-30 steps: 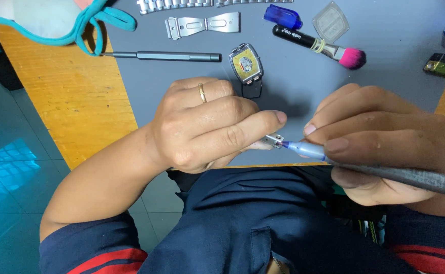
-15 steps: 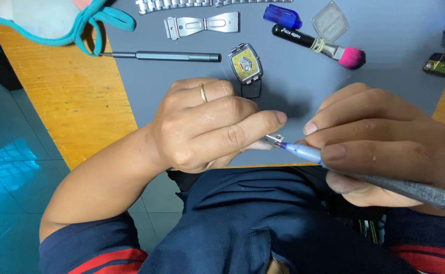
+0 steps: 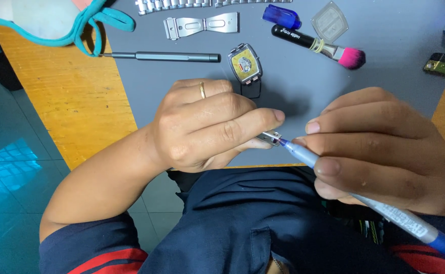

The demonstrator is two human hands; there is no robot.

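My left hand [image 3: 207, 129], with a gold ring on one finger, pinches a small silver metal link [image 3: 270, 137] between thumb and forefinger at the near edge of the grey mat [image 3: 385, 66]. My right hand [image 3: 385, 147] grips a blue-tipped pen-shaped tool [image 3: 303, 155] whose tip touches the link. Just beyond my left hand, a square watch case [image 3: 244, 63] lies with its back open and the movement showing.
On the mat lie a grey screwdriver [image 3: 166, 57], a flat metal clasp [image 3: 202, 25], a watch bracelet strip [image 3: 176, 5], a blue vial [image 3: 281, 16], a black brush with pink bristles [image 3: 319, 46] and a clear case back [image 3: 329, 21]. A teal-edged cloth [image 3: 44, 20] rests on the orange wooden table [image 3: 60, 101].
Both hands stay almost still. My right hand has shifted the tool slightly while its tip remains on the link.
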